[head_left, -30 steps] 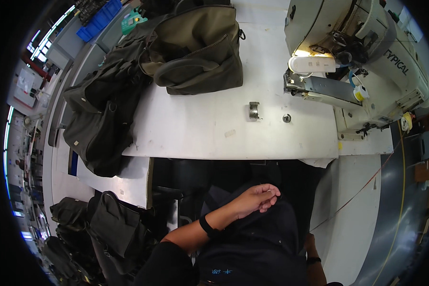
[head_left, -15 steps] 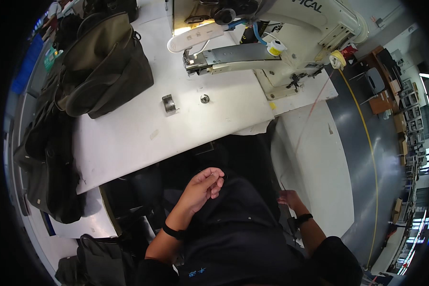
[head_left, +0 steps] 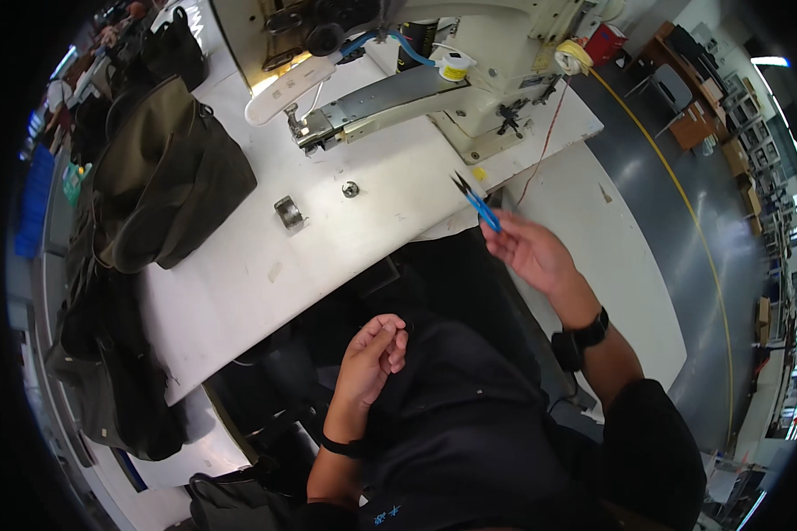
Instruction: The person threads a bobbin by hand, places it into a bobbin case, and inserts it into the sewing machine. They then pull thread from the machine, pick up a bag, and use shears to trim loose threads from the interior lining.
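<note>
My right hand (head_left: pixel 531 252) is raised at the table's front edge, fingers closed on blue-handled thread snips (head_left: pixel 483 208) with dark blades pointing up and left. My left hand (head_left: pixel 372 358) is held over my dark apron (head_left: pixel 456 425), fingertips pinched; what is in them is too small to make out. On the white table (head_left: pixel 212 323) lie a curved metal piece (head_left: pixel 288 213) and a small round metal part (head_left: pixel 350 189), in front of an industrial sewing machine (head_left: pixel 363 115) with a long arm.
Dark olive bags (head_left: pixel 164 177) are piled along the table's left side, with another (head_left: pixel 235 500) lower left. A red cord hangs from the machine beside a white side panel (head_left: pixel 620 265). A floor aisle with a yellow line is at right. People appear in the far upper left.
My right hand has risen from low beside my body up to the table edge, with blue snips now visible in it. My left hand stays pinched. The view has turned toward the right.
</note>
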`<state>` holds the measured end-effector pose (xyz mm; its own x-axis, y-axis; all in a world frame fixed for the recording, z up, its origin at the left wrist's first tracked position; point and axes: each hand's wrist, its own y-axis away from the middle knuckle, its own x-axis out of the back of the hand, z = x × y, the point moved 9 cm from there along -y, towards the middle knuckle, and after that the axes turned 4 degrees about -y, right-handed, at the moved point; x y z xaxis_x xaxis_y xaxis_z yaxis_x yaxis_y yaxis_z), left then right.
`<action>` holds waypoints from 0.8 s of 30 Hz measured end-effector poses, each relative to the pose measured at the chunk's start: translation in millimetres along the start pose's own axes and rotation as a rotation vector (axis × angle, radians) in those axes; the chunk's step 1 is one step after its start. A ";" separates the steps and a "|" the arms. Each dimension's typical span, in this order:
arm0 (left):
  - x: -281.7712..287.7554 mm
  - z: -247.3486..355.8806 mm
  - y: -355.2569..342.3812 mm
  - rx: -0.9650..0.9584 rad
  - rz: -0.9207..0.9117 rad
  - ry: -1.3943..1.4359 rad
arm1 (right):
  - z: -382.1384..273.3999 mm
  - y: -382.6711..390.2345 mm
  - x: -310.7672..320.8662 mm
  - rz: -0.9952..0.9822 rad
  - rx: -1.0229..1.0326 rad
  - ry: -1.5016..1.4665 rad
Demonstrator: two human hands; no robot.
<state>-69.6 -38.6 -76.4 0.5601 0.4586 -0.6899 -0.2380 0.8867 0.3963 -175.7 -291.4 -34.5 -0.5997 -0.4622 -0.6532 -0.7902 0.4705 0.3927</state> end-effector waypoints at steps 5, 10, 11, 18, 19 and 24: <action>4.6 9.4 10.4 -0.031 0.012 -0.010 | -11.1 -11.2 -25.8 0.116 0.099 0.201; 4.4 33.3 1.9 -0.178 0.138 -0.191 | 12.0 31.3 -29.1 0.154 0.186 0.627; -0.4 36.7 -1.8 -0.195 0.144 -0.181 | 29.5 31.4 -49.7 -0.020 0.150 0.675; -40.1 97.1 2.9 -0.765 0.273 -0.482 | 89.3 20.2 -146.7 -0.366 0.064 0.434; -37.8 102.2 5.1 -0.793 0.340 -0.489 | 88.4 17.4 -154.0 -0.374 0.071 0.362; -34.6 112.4 9.1 -0.873 0.461 -0.461 | 109.6 7.4 -162.8 -0.334 -0.270 0.007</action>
<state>-2.0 -52.9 19.1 0.4727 0.8534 -0.2196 -0.8811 0.4537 -0.1332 -70.1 -130.3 3.8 -0.3052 -0.5614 -0.7692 -0.9452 0.0804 0.3164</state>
